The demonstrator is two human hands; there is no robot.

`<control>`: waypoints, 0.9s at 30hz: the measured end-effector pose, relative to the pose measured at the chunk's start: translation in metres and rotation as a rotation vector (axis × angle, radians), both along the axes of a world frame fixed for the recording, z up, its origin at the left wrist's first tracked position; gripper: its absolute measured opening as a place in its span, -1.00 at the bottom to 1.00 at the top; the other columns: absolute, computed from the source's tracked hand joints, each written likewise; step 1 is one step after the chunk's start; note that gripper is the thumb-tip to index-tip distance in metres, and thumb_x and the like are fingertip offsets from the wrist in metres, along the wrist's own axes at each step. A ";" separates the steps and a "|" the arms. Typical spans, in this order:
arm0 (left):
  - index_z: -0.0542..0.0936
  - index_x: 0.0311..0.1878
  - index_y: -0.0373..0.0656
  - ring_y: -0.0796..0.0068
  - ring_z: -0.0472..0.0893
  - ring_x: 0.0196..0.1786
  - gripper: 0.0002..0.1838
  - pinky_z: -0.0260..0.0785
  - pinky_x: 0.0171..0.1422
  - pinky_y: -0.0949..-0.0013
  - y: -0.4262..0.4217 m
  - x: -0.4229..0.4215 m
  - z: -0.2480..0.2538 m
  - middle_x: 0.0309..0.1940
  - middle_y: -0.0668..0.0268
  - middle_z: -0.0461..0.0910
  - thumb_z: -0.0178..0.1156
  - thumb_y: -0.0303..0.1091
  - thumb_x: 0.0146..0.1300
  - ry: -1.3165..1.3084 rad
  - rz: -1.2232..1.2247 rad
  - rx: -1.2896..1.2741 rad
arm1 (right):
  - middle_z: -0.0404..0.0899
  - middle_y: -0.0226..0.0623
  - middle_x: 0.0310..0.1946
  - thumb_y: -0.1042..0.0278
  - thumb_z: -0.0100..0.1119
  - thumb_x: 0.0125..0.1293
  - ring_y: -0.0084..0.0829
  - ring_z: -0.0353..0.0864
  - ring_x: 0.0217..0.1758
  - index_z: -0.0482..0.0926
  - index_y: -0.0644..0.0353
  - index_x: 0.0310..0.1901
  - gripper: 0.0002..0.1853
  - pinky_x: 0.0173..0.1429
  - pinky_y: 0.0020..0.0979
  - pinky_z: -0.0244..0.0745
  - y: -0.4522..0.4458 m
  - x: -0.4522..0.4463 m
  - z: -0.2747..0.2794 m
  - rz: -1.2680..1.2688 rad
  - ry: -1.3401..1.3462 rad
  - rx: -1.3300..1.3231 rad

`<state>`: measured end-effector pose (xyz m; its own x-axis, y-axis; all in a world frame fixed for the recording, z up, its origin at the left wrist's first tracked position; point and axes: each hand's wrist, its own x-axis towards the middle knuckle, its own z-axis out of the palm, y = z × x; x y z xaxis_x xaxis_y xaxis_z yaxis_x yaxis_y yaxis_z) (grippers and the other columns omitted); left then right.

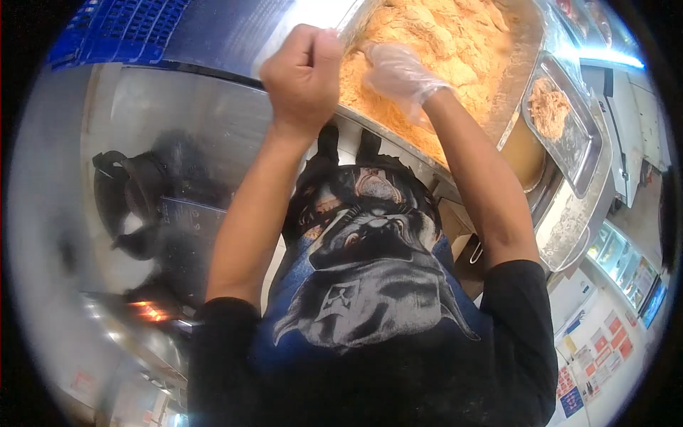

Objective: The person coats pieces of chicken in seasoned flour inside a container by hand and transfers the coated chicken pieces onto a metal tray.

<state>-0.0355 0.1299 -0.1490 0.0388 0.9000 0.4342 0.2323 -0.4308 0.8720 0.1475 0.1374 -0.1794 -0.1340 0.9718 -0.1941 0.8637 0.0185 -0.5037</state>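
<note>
My left hand (306,75), bare, is closed in a fist beside the near left edge of a large metal tray (523,85). Whatever its fingers may hold is hidden. My right hand (402,71) wears a clear plastic glove (420,85) and rests down in the orange-tinted breading (398,117) filling the tray. Its fingers look curled, and what lies under them does not show. Lumpy coated pieces (455,43), probably meat, lie in the breading beyond and to the right of that hand.
Right of the breading, a small metal tray (580,153) carries a pile of pale, raw-looking meat (548,110), above a round container of yellowish liquid (523,156). A blue plastic basket (135,32) stands at upper left. Dark cooking equipment (131,199) and a glowing orange spot (149,311) are lower left.
</note>
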 end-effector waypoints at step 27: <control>0.53 -0.47 -0.12 -0.01 0.59 -0.55 -0.69 0.44 -0.41 0.02 0.004 0.025 -0.028 -0.62 0.14 0.55 0.27 -0.28 0.43 0.401 -0.123 0.141 | 0.71 0.12 -0.12 0.45 0.23 0.35 0.04 0.73 -0.02 0.64 0.21 0.22 -0.60 0.16 -0.05 0.64 -0.085 0.073 -0.009 0.273 -0.199 -0.020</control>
